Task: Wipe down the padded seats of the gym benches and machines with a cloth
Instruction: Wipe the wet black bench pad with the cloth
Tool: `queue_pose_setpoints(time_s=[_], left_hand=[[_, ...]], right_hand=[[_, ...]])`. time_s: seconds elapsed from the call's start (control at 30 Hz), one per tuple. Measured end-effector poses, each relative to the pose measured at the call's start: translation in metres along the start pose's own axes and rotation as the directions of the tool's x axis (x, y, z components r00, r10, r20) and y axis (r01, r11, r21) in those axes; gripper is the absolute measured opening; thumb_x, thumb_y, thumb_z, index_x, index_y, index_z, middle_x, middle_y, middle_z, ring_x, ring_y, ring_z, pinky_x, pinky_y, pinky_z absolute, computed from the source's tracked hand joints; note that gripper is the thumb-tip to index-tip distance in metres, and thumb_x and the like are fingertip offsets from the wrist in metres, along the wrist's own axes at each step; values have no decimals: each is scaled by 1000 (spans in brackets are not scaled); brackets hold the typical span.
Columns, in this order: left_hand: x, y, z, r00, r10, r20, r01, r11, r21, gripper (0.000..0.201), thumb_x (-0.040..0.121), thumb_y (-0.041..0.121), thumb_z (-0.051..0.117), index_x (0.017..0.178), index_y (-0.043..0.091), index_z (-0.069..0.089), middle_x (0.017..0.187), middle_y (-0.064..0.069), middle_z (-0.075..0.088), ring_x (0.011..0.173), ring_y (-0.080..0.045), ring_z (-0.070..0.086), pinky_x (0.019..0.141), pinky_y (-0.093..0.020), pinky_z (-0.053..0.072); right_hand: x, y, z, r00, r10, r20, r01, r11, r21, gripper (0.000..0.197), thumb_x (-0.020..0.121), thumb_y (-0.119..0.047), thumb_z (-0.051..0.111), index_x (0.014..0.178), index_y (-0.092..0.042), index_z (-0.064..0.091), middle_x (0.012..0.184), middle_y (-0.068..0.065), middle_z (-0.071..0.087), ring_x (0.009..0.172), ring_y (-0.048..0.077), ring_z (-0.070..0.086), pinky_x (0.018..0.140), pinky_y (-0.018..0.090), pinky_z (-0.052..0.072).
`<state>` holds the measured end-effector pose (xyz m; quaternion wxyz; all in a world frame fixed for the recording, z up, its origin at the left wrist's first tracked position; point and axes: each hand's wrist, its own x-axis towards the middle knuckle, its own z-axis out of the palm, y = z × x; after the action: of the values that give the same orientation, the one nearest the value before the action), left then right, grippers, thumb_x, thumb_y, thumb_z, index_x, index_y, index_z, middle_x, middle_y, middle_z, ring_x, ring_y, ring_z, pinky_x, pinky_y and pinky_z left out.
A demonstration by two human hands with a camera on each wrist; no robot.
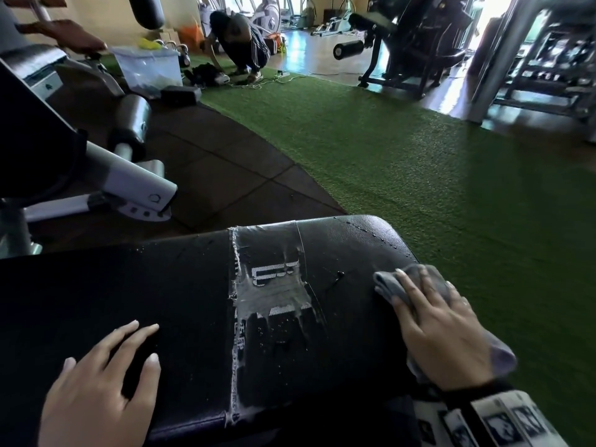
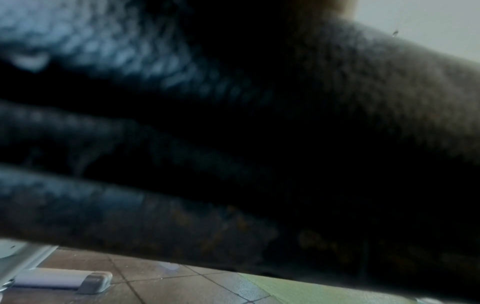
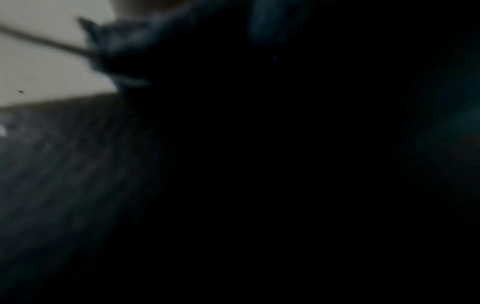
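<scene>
Head view: a person is leaning over a black padded bench seat (image 1: 193, 301) in a gym. The right hand (image 1: 442, 330) is lying flat, fingers straight and slightly spread, pressing a folded grey cloth (image 1: 392, 283) onto the pad near its rounded right end; cloth edges are showing beyond the fingertips and beside the wrist. The left hand (image 1: 103, 385) is resting open on the left part of the same pad, fingers spread, holding nothing and apparently bracing the body. Between the two hands a band of worn, peeling clear tape (image 1: 271, 285) is crossing the pad, with droplets and wet streaks running down it; small drops are also dotting the vinyl just beyond the band. The wrist views are showing mostly dark, blurred surfaces and adding little.

Progress, as a judgement: this bench is under way rather than finished, since moisture is still sitting on the middle band and the cloth is working only the right end. The middle and left stretches are probably remaining. Other padded equipment is standing around: a machine with roller pads (image 1: 132, 121) at left and a dark padded bench (image 1: 371, 24) across the green turf (image 1: 419, 172); nothing is showing whether those are wiped. A second person (image 1: 238, 37) is crouching in the background.
</scene>
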<state>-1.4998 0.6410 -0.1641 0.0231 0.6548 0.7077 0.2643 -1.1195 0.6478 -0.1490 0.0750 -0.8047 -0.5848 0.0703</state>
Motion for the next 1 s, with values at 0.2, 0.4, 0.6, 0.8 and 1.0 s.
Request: queue_pose_setpoints(time_s=[0.2, 0.4, 0.6, 0.8, 1.0], left_hand=[[0, -4, 2, 1000, 10, 4, -10, 1000, 3, 47, 83, 50, 37, 119, 35, 62, 133, 12, 53, 103, -25, 61, 98, -62, 37], [1, -9, 6, 999, 38, -22, -39, 999, -25, 45, 83, 48, 39, 118, 34, 63, 132, 9, 55, 109, -26, 60, 103, -61, 32], [3, -8, 6, 999, 28, -16, -29, 999, -35, 46, 82, 48, 39, 118, 33, 64, 131, 8, 56, 108, -26, 60, 105, -60, 29], [2, -8, 6, 999, 35, -30, -36, 999, -38, 44, 82, 48, 40, 118, 34, 63, 131, 9, 56, 103, -27, 61, 98, -63, 36], [1, -10, 7, 999, 40, -28, -41, 998, -51, 43, 82, 49, 41, 119, 37, 61, 132, 11, 55, 99, -28, 62, 96, -63, 37]], right_hand=[[-31, -63, 4, 944, -304, -127, 309, 951, 18, 47, 88, -54, 35, 129, -41, 54, 139, -10, 49, 131, 28, 44, 105, 44, 31], [-70, -17, 2, 905, -386, -178, 394, 919, 10, 47, 93, -57, 25, 133, -45, 47, 143, -15, 43, 132, 17, 42, 103, 45, 34], [-37, 14, -9, 996, -75, -47, 79, 994, 76, 56, 83, -68, 15, 137, -57, 26, 149, -24, 22, 141, 22, 24, 111, 46, 25], [-26, -45, -5, 966, -225, -130, 225, 974, -14, 49, 86, -53, 35, 129, -41, 54, 139, -13, 47, 129, 28, 46, 104, 49, 35], [-64, -40, 12, 835, -527, -156, 535, 845, 11, 51, 88, -49, 40, 136, -34, 48, 146, -11, 40, 134, 23, 40, 103, 44, 31]])
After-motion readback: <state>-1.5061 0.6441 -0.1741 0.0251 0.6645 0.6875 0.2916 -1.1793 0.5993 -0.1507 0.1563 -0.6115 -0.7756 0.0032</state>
